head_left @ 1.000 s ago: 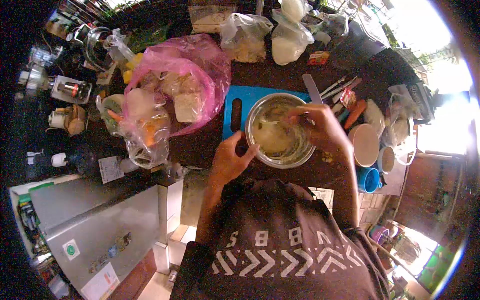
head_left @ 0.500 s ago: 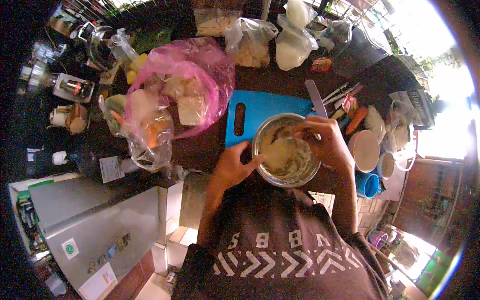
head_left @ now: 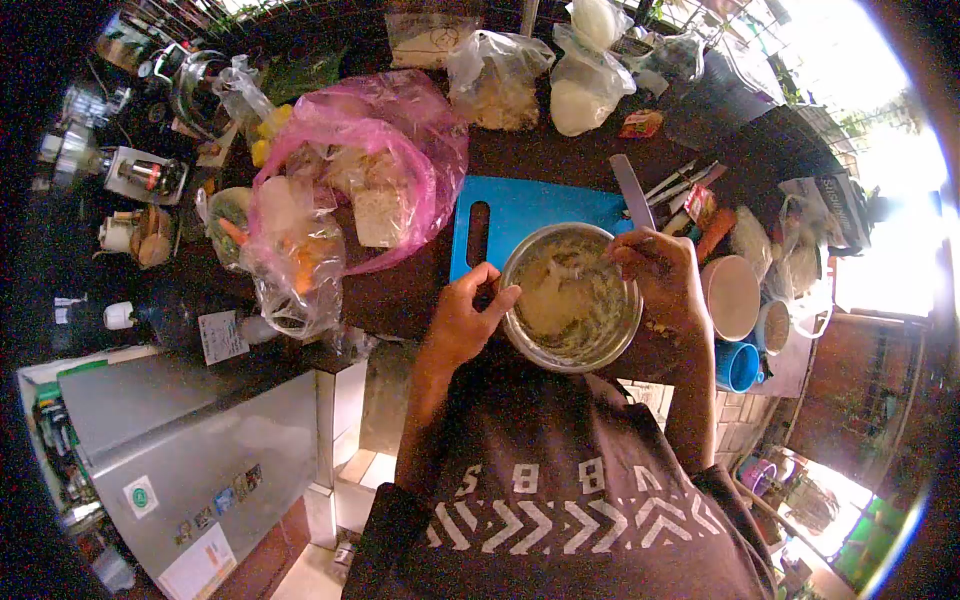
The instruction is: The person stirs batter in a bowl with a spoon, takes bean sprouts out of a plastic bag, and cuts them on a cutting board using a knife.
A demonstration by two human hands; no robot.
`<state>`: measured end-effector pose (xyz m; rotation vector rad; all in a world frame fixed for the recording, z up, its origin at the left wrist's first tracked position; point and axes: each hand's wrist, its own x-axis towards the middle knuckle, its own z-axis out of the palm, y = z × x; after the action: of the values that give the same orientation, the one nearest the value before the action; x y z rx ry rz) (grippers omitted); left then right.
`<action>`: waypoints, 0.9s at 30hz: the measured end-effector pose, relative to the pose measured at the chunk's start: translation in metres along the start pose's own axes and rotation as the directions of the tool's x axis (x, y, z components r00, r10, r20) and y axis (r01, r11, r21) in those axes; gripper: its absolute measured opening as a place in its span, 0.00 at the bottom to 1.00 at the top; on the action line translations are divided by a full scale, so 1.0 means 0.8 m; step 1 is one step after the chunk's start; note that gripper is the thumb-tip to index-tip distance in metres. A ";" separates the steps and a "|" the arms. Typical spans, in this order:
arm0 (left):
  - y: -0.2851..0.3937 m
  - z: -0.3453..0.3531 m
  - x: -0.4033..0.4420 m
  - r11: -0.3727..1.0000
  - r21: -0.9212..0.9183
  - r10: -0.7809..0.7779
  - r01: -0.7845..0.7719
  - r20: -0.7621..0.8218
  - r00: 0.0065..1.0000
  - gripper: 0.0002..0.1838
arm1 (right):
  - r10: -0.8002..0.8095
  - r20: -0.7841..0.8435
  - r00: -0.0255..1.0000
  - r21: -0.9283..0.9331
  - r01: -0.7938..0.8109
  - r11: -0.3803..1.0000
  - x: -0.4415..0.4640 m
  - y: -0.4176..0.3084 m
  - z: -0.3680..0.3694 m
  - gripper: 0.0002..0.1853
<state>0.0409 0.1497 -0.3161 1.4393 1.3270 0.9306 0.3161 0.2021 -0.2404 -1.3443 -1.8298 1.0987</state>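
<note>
A metal mixing bowl point(head_left: 512, 335) stands in front of my torso, partly over the near edge of a blue cutting board point(head_left: 540, 200). Pale, thick batter point(head_left: 560, 295) lies in it and smears its inner wall. My left hand point(head_left: 468, 315) grips the bowl's left rim, thumb on top and fingers beneath. At the right rim is my right hand point(head_left: 665, 275), its fingers curled together over the edge; whatever they hold is hidden. Just beyond that hand a knife point(head_left: 630, 190) lies across the board's right corner.
On the left sits a pink plastic bag point(head_left: 440, 130) holding tofu-like blocks, with a clear bag of carrots point(head_left: 305, 265) beside it. Several clear bags line the back. To the right stand a pinkish bowl point(head_left: 730, 297), a blue mug point(head_left: 735, 367), and a carrot point(head_left: 715, 235).
My right hand has moved from inside the bowl up and right to its rim. My left hand has shifted slightly, still on the left rim, and more batter shows.
</note>
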 end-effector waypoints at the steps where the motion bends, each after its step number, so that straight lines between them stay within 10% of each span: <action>1: 0.002 0.002 0.000 1.000 -0.024 -0.006 0.006 -0.004 1.000 0.16 | -0.079 -0.029 0.996 -0.032 0.078 0.996 -0.001 0.008 0.005 0.06; 3: 0.001 0.010 0.000 0.997 -0.079 -0.011 0.008 -0.039 0.999 0.16 | 0.013 0.062 0.998 0.091 -0.019 0.996 -0.011 0.009 0.026 0.07; 6: -0.001 0.014 0.001 0.989 -0.148 -0.022 0.010 -0.081 0.996 0.15 | -0.273 0.185 0.944 -0.176 0.305 0.936 -0.017 -0.008 0.025 0.07; 8: -0.002 0.014 -0.003 0.987 -0.159 -0.035 0.022 -0.080 0.996 0.14 | 0.060 0.175 0.983 -0.026 -0.056 0.998 -0.018 -0.022 0.003 0.07; 15: -0.002 0.022 0.006 0.988 -0.148 -0.062 0.044 -0.119 0.991 0.14 | -0.180 -0.129 0.975 -0.134 0.163 0.978 -0.005 -0.006 -0.003 0.10; 20: -0.005 0.017 0.013 0.996 -0.075 0.035 -0.048 -0.170 0.985 0.15 | -0.275 0.227 0.934 -0.255 0.330 0.909 -0.005 -0.010 0.024 0.10; 23: 0.000 0.014 0.005 0.989 -0.144 -0.070 0.047 -0.157 0.985 0.15 | -0.034 0.175 0.984 -0.140 0.059 0.988 -0.010 -0.028 -0.007 0.06; 27: -0.017 0.015 0.008 0.977 -0.209 -0.090 0.046 -0.205 0.975 0.14 | -0.217 0.007 0.976 -0.292 0.210 0.933 -0.015 -0.048 -0.010 0.11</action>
<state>0.0491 0.1540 -0.3329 1.1555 1.3836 1.1656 0.3091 0.1872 -0.2025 -1.2719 -2.1237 0.7154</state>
